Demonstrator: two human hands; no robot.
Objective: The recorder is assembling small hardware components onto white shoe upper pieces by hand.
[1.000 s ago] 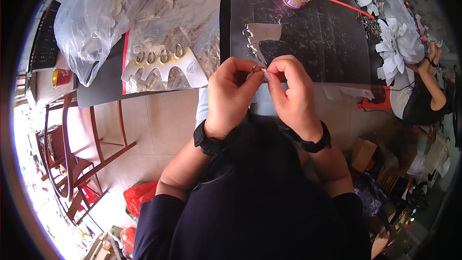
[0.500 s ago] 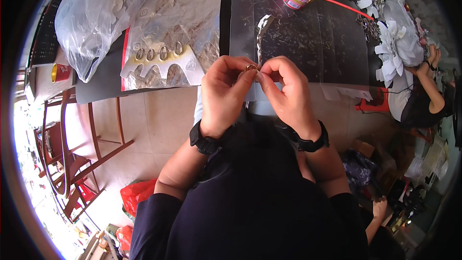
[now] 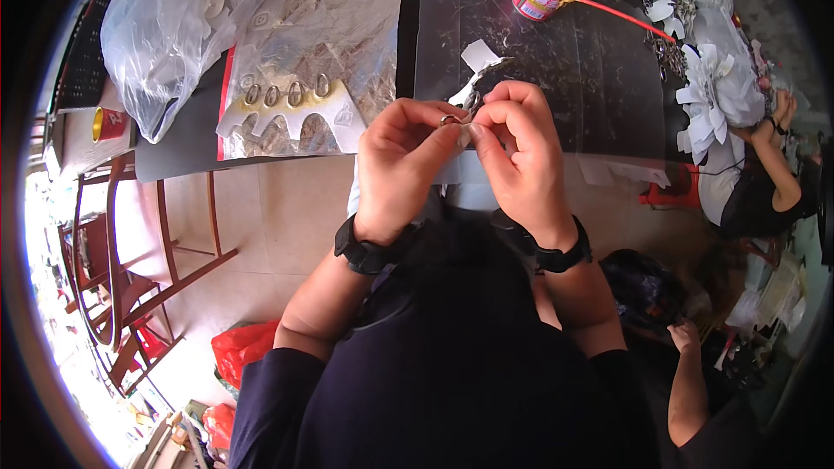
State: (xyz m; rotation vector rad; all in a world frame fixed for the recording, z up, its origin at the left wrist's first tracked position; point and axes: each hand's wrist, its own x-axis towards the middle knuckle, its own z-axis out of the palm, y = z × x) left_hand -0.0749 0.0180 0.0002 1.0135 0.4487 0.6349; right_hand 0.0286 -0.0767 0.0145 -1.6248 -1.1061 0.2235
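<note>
My left hand (image 3: 401, 165) pinches a small gold-coloured metal ring (image 3: 450, 120) between thumb and forefinger. Close against it, my right hand (image 3: 528, 165) has thumb and forefinger pressed together; what lies between those tips is too small to make out. From the meeting fingertips a silvery, chain-like strip (image 3: 469, 89) runs away over the dark tabletop, with a white tag (image 3: 479, 56) by its far end. To the left, several oval metal rings (image 3: 295, 93) stand in a row along a scalloped white card (image 3: 325, 132) with yellowish smears.
A pink tin (image 3: 533, 2) sits beyond my hands, a red stick (image 3: 621, 16) reaching right from it. Clear plastic bags (image 3: 165, 35) lie far left, near a red-and-gold cup (image 3: 109, 125). White petal-like pieces (image 3: 705, 91) and another person's arm (image 3: 771, 152) are at right.
The strip beyond my fingertips has shifted, and a white tag now shows at its far end. My right fingers have lifted slightly. A person's arm at lower right has moved.
</note>
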